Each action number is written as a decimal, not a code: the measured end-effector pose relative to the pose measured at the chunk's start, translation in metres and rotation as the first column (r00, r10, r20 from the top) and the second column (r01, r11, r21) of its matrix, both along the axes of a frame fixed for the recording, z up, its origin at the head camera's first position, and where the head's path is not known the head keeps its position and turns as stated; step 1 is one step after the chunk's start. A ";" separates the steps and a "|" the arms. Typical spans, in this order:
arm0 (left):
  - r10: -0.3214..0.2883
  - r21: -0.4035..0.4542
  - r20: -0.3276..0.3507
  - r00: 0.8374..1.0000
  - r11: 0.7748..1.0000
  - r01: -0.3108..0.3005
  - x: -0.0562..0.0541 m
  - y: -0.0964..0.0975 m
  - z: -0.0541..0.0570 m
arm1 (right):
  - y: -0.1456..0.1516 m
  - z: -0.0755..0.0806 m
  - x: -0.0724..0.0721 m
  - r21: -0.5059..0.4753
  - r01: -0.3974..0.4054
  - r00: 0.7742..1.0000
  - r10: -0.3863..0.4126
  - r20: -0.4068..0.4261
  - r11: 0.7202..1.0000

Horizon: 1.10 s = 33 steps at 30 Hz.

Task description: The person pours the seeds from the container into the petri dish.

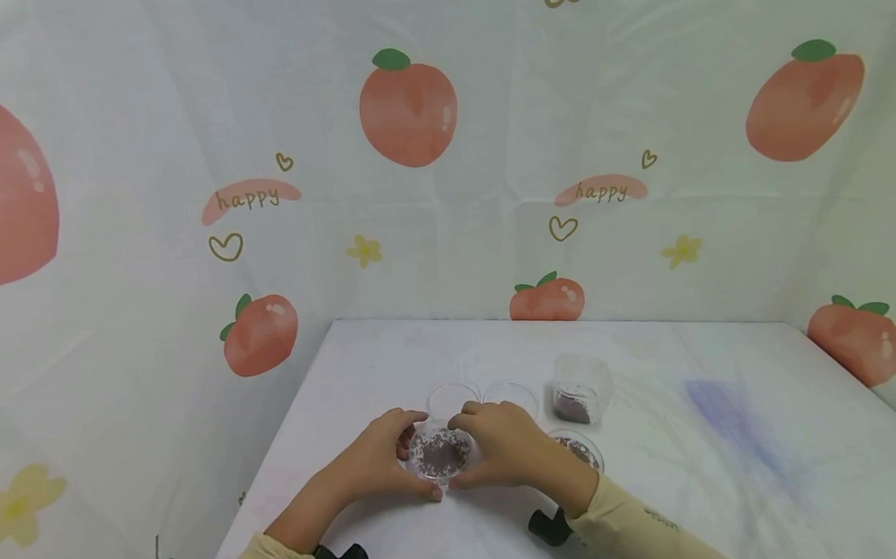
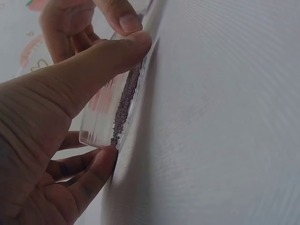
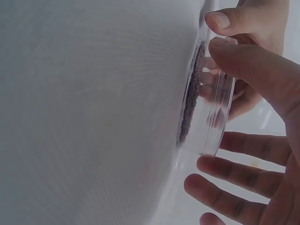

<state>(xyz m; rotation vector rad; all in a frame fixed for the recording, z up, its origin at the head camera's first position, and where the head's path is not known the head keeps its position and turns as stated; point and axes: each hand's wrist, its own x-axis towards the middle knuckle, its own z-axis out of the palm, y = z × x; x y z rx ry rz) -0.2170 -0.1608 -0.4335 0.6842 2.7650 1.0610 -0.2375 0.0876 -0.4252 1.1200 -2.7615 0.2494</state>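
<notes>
Between both hands is a clear round petri dish (image 1: 441, 453) with a layer of dark granules in its bottom. My left hand (image 1: 384, 457) grips its left side, thumb at the near edge and fingers round the far side. My right hand (image 1: 504, 444) holds the right side between thumb and index finger, its other fingers spread apart. In both wrist views the dish (image 2: 96, 124) shows from the side, close over the white table, with the granules (image 3: 191, 101) along its base. The two thumbs nearly meet at the near rim.
Behind the hands lie two clear round dishes or lids (image 1: 453, 385) side by side. A clear square container (image 1: 583, 365) with dark granules stands at the back right. Another dish of granules (image 1: 579, 447) is partly hidden by the right forearm. A patterned curtain (image 1: 446, 229) surrounds the table.
</notes>
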 end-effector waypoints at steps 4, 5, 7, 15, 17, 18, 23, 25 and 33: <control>-0.009 0.002 -0.014 1.000 1.000 0.009 0.000 0.000 -0.002 | -0.001 0.002 0.002 0.001 -0.003 1.000 0.003 -0.010 1.000; -0.012 0.002 -0.019 1.000 1.000 0.012 0.000 0.000 -0.002 | -0.001 0.002 0.002 0.002 -0.002 1.000 0.002 -0.012 1.000; -0.018 0.010 -0.026 0.999 1.000 0.019 0.001 0.000 -0.002 | -0.001 0.002 0.002 0.006 -0.004 1.000 0.004 -0.018 1.000; -0.020 0.018 -0.035 0.999 1.000 0.020 0.003 0.002 0.000 | -0.002 -0.002 0.001 0.016 0.008 1.000 -0.008 -0.023 1.000; -0.017 0.011 -0.039 0.999 1.000 0.017 0.002 0.003 0.000 | -0.001 -0.004 0.001 0.017 0.006 1.000 -0.006 -0.016 1.000; -0.015 0.006 -0.040 0.999 1.000 0.015 0.002 0.003 -0.001 | -0.001 -0.005 0.000 0.021 0.006 1.000 -0.006 -0.013 1.000; -0.011 0.000 -0.043 0.999 1.000 0.011 0.002 0.003 -0.001 | -0.001 -0.004 0.001 0.024 0.000 1.000 0.000 -0.010 1.000; -0.012 0.002 -0.047 0.999 1.000 0.012 0.003 0.003 0.000 | -0.002 -0.003 0.002 0.024 -0.002 1.000 0.002 -0.006 1.000; -0.006 -0.010 -0.055 0.998 1.000 0.006 0.003 0.002 0.000 | 0.001 0.007 0.010 0.012 -0.006 1.000 0.006 0.010 1.000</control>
